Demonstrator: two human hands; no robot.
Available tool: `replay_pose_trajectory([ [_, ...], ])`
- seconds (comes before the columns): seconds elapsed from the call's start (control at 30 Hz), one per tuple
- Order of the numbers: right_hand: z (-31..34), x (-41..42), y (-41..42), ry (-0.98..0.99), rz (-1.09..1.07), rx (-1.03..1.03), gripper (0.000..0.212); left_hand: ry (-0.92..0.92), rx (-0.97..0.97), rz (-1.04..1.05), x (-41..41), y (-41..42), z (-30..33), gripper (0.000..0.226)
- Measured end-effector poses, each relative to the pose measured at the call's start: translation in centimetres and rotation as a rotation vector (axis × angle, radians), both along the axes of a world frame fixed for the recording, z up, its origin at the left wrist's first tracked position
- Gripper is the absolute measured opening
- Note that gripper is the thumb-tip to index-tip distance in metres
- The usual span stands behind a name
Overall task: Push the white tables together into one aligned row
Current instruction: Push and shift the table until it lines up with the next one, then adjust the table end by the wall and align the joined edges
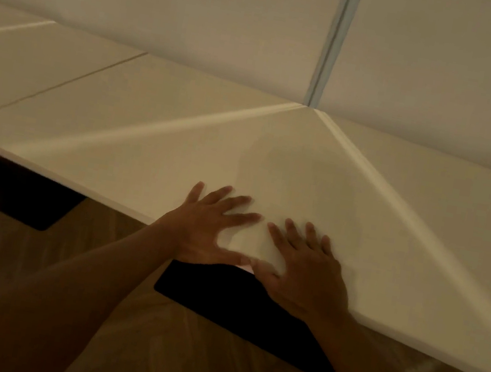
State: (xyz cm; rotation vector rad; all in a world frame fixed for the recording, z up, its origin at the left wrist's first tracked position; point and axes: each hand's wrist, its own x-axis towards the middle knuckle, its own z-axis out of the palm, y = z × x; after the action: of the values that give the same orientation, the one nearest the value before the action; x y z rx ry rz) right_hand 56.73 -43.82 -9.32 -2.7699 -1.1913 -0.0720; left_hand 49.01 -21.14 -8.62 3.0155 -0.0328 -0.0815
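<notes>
Several white tables stand in a row along the wall. The widest one in view, the near white table (156, 125), has both my hands on it. A thin seam (59, 86) separates it from the neighbouring white table (31, 59) on the left, and the two tops look level and touching. My left hand (208, 228) lies flat at the front edge with its fingers spread. Beside it, almost thumb to thumb, my right hand (305, 267) lies flat the same way. Neither hand holds anything.
The wall (203, 0) runs directly behind the tables, with a grey vertical strip (334, 38). Two black table bases (248, 316) (24, 200) rest on the wooden floor (95, 258) under the front edge. Bright light streaks cross the tabletop.
</notes>
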Motion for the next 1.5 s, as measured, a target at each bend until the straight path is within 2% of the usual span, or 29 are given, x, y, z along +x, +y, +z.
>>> replay_pose_trajectory([
  [0.07,0.4,0.3,-0.6,0.059,-0.014,0.097,0.076,-0.013,-0.009,0.061,0.3,-1.2,0.1,0.096],
  [0.2,0.3,1.6,-5.5,0.042,-0.034,0.028,0.073,0.003,-0.011,0.102,2.0,-5.9,0.5,0.103],
  [0.3,0.5,3.3,-11.5,0.051,-0.146,0.007,0.076,0.022,-0.055,-0.060,4.5,-10.9,0.7,0.096],
  [0.37,0.6,4.5,-15.3,0.025,-0.170,-0.015,0.079,-0.029,-0.070,-0.197,6.7,-15.1,0.6,0.091],
  [0.47,0.7,6.3,-20.1,0.035,-0.189,-0.040,0.090,-0.079,-0.071,-0.394,10.6,-22.4,0.2,0.098],
  [0.57,1.0,8.5,-24.3,0.012,-0.248,-0.013,0.098,0.039,0.003,-0.423,14.2,-28.1,0.1,0.117],
  [0.7,0.9,11.6,-30.8,0.041,-0.297,0.004,0.086,0.026,0.006,-0.493,17.7,-34.3,0.1,0.121],
  [0.8,0.9,13.5,-35.7,0.058,-0.377,0.028,0.077,0.041,-0.020,-0.526,20.4,-39.2,0.0,0.112],
  [0.97,0.2,15.5,-43.2,0.075,-0.564,0.043,0.074,0.024,-0.074,-0.595,24.6,-47.4,-0.3,0.077],
  [1.07,-0.5,16.4,-47.3,0.058,-0.699,0.011,0.070,0.010,-0.112,-0.641,26.0,-52.5,0.0,0.074],
  [1.27,-0.2,17.8,-54.0,0.113,-0.941,0.164,0.064,-0.075,-0.168,-0.644,29.0,-59.9,-0.6,0.066],
  [1.33,-0.4,18.4,-55.5,0.087,-1.091,0.322,0.059,-0.124,-0.187,-0.655,30.2,-61.9,-0.7,0.062],
  [1.4,-0.8,18.5,-55.7,0.055,-1.120,0.362,0.051,-0.147,-0.206,-0.720,31.6,-63.8,-1.0,0.056],
  [1.5,-1.4,18.7,-55.6,0.011,-1.094,0.458,0.052,-0.145,-0.196,-0.828,33.6,-65.6,-1.4,0.050],
])
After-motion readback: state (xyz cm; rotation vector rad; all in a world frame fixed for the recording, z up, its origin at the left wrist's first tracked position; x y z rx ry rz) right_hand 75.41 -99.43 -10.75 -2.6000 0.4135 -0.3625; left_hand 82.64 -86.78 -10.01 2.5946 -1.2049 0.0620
